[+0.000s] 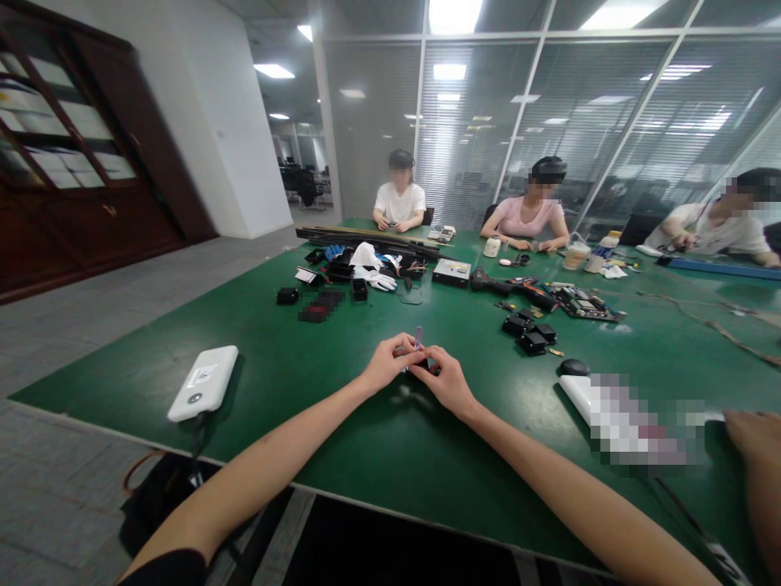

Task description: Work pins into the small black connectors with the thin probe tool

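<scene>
My left hand [388, 363]: centre of the frame, just above the green table [342, 423], fingers curled in tight, tips pinching the small dark part [421, 365] from its left side.
My right hand [444, 376]: touching my left one, fingers bent and closed on the same part from the right and below.
Small dark part: held between both hands at the middle of the frame, mostly hidden by my fingers, so I cannot tell its shape.
Purple piece [418, 337]: slim, upright, poking up above my fingertips where the two hands meet.
White power bank [203, 382]: lying flat at the lower left of the table, well apart from my hands.
Black modules [529, 332]: a small cluster right of centre, beyond my right hand.
Black mouse [574, 367]: right of my right hand, just beside a white blurred item.
White gloves [373, 267]: in the pile of parts at upper centre.
Circuit board [584, 304]: upper right of centre, beside a power tool [495, 284].
Other people: three seated along the far edge of the table; another person's hand [753, 431] at the right edge.
</scene>
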The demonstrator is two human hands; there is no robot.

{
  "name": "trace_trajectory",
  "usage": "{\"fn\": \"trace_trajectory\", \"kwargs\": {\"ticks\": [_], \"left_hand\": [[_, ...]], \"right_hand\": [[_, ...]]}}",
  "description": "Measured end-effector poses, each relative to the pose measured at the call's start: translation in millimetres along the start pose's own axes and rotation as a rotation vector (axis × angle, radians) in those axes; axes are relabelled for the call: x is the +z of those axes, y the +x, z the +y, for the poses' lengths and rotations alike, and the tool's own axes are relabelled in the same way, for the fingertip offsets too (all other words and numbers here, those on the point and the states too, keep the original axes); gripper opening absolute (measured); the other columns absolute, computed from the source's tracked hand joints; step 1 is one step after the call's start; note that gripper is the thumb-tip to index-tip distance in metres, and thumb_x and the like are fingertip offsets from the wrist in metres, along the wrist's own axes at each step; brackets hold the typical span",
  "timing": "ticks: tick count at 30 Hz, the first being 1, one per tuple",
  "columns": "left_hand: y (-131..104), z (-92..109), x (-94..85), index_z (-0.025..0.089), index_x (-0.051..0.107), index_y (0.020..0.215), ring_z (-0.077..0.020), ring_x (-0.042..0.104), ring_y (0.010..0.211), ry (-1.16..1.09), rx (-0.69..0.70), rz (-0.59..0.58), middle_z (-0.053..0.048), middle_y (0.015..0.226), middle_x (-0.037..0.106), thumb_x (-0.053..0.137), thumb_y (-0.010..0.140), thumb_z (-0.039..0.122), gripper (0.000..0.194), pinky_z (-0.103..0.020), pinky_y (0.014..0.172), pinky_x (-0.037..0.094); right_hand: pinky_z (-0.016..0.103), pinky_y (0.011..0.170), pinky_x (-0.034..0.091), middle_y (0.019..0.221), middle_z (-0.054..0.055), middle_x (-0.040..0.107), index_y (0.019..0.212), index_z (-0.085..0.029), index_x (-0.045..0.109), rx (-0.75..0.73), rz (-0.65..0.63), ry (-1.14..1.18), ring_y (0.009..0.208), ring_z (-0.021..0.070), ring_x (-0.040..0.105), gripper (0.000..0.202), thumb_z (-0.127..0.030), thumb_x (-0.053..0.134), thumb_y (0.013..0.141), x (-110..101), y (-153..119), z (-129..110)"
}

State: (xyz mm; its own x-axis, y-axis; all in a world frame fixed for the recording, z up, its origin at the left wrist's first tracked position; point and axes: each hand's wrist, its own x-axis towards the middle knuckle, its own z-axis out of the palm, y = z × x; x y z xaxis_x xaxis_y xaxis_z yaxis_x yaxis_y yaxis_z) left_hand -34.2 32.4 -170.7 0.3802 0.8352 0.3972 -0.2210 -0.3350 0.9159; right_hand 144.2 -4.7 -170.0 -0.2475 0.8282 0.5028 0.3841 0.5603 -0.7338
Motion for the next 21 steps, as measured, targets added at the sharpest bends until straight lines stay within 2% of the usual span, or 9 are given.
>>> {"fn": "trace_trajectory", "kwargs": {"ticks": [4, 8, 10, 15, 18, 21], "left_hand": [[0, 1, 0.6, 0.015, 0.057, 0.075, -0.0188, 0.066, 0.097, -0.013, 0.004, 0.004, -0.006, 0.102, 0.068, 0.084, 0.075, 0.039, 0.037, -0.034, 0.092, 0.053], [-2, 7, -2.9, 0.017, 0.068, 0.099, -0.0212, 0.067, 0.099, 0.013, -0.028, -0.075, -0.008, 0.109, 0.071, 0.076, 0.083, 0.044, 0.032, -0.035, 0.089, 0.054], [-3, 8, -4.5, 0.017, 0.071, 0.102, -0.0226, 0.067, 0.103, 0.033, 0.003, -0.108, -0.009, 0.112, 0.07, 0.073, 0.086, 0.045, 0.032, -0.035, 0.091, 0.054], [-2, 5, -3.8, 0.016, 0.068, 0.084, -0.0219, 0.066, 0.104, 0.015, 0.025, -0.054, -0.009, 0.111, 0.068, 0.077, 0.083, 0.042, 0.028, -0.036, 0.093, 0.055], [-1, 1, -1.6, 0.015, 0.061, 0.076, -0.0209, 0.066, 0.103, -0.02, 0.006, -0.026, -0.008, 0.108, 0.067, 0.081, 0.079, 0.041, 0.033, -0.038, 0.097, 0.053], [0, -2, -0.2, 0.015, 0.056, 0.072, -0.0197, 0.066, 0.101, -0.016, 0.005, -0.009, -0.007, 0.105, 0.067, 0.083, 0.077, 0.041, 0.038, -0.039, 0.099, 0.052]], "right_hand": [[0.03, 0.07, 0.051, 0.097, 0.006, 0.068, 0.089, -0.022, 0.074, -0.004, -0.009, 0.008, 0.087, 0.0208, 0.06, 0.016, -0.038, 0.07, 0.092, 0, 1, 3], [0.032, 0.073, 0.052, 0.102, 0.007, 0.068, 0.093, -0.025, 0.077, -0.019, -0.032, 0.01, 0.091, 0.0221, 0.062, 0.017, -0.038, 0.066, 0.095, 0, 0, 3], [0.034, 0.076, 0.053, 0.104, 0.008, 0.068, 0.094, -0.026, 0.078, -0.033, -0.033, 0.01, 0.096, 0.0233, 0.062, 0.018, -0.038, 0.065, 0.096, -1, -1, 3], [0.036, 0.084, 0.053, 0.109, 0.008, 0.068, 0.096, -0.025, 0.078, -0.06, -0.037, -0.002, 0.104, 0.024, 0.062, 0.019, -0.035, 0.062, 0.097, -2, -2, 0], [0.033, 0.076, 0.053, 0.108, 0.008, 0.067, 0.102, -0.024, 0.076, -0.042, -0.041, -0.006, 0.098, 0.0224, 0.062, 0.017, -0.032, 0.061, 0.096, -4, -3, -2], [0.03, 0.07, 0.052, 0.101, 0.006, 0.068, 0.098, -0.023, 0.073, -0.01, -0.02, -0.011, 0.088, 0.0201, 0.061, 0.016, -0.035, 0.063, 0.095, -4, -3, -4]]}}
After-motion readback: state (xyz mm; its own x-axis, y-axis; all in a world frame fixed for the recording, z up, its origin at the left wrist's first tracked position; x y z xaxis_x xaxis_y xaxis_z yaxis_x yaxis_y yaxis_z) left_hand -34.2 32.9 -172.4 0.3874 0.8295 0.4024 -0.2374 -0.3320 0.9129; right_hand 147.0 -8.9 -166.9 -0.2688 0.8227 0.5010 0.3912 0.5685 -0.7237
